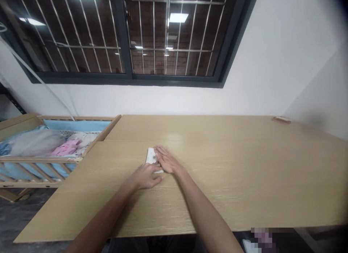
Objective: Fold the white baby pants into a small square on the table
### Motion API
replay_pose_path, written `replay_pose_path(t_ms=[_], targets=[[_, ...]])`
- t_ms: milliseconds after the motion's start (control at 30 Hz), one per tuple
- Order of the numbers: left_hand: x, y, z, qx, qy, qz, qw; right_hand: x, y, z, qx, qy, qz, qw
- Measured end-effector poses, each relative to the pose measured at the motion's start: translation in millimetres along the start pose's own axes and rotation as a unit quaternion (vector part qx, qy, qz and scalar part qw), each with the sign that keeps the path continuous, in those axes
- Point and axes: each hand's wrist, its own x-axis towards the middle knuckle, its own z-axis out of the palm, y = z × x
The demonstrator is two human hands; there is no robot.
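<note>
Widely, the tabletop (231, 173) (edged by crib (54, 160) and wall (266, 64)) is spread around white paper (150, 155), partly covered by unclenched right fingers (161, 151) and left fingers (154, 167).

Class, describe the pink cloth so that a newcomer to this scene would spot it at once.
To the left of the big wooden table stands a wooden cot lined with light blue padding. Inside, a crumpled cloth lies between a large pale bundle and some whitish fabric; its pink colour sets it apart from both.
</note>
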Motion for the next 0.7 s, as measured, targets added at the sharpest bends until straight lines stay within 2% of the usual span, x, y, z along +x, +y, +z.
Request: replay_pose_path(t_ms=[33, 100, 200, 233, 267, 333, 400, 567, 700], targets=[[1, -2, 2.0, -0.008, 0.015, 0.000, 1.000, 0, 0, 0, 0.003, 0.017, -0.003, 1.000], [4, -7, 6.9, -0.007, 0.087, -0.033, 0.996, 1, 0, -1, 0.009, 0.089, 0.004, 0.996], [7, -18, 13.0, 0.066, 0.221, -0.160, 0.960, 2, 1, -4, 0.013, 0.249, 0.056, 0.967], [7, -21, 14.0, 0.104, 0.236, -0.206, 0.944, 2, 2, -5, 0.014, 0.288, 0.074, 0.955], [7, -25, 14.4, 0.143, 0.228, -0.249, 0.930, 3, 2, -5, 0.014, 0.311, 0.086, 0.946], [6, -31, 13.6, 0.200, 0.179, -0.313, 0.911, 3, 4, -3, 0.011, 0.316, 0.093, 0.944], [5, -37, 11.5, 0.219, 0.131, -0.343, 0.904, 3, 6, 2, 0.010, 0.290, 0.085, 0.953], [7, -45, 6.8, 0.191, 0.080, -0.337, 0.918, 5, 10, 12, 0.006, 0.237, 0.083, 0.968], [11, -42, 5.5, 0.174, 0.071, -0.348, 0.918, 7, 8, 10, -0.023, 0.207, 0.099, 0.973]])
